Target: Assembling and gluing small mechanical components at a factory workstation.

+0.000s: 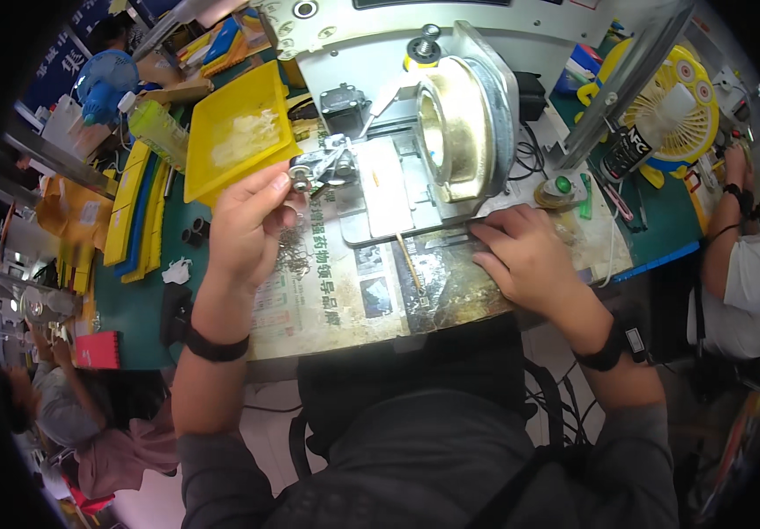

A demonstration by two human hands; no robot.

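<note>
My left hand [256, 216] is closed, thumb and forefinger pinching a small ring-shaped metal piece [300, 180]. That piece is right beside a little metal clamp mechanism [331, 166] on the machine; whether they touch I cannot tell. To the right, a large brass-coloured wheel [468, 128] stands on the machine's grey base. A white pad [386, 189] lies in front of the clamp, and a thin brownish stick [409, 260] pokes out toward me. Fingers loosely bent and apart, my right hand [525, 260] rests at the base's right front corner, nothing visible in it.
A yellow tray [199, 167] with whitish scraps sits at the left. Beyond it are a green-labelled bottle [155, 128] and a blue fan [106, 84]. A small green-capped jar [559, 189], a black bottle [622, 159] and a yellow fan [684, 106] stand right. Other people sit on both sides.
</note>
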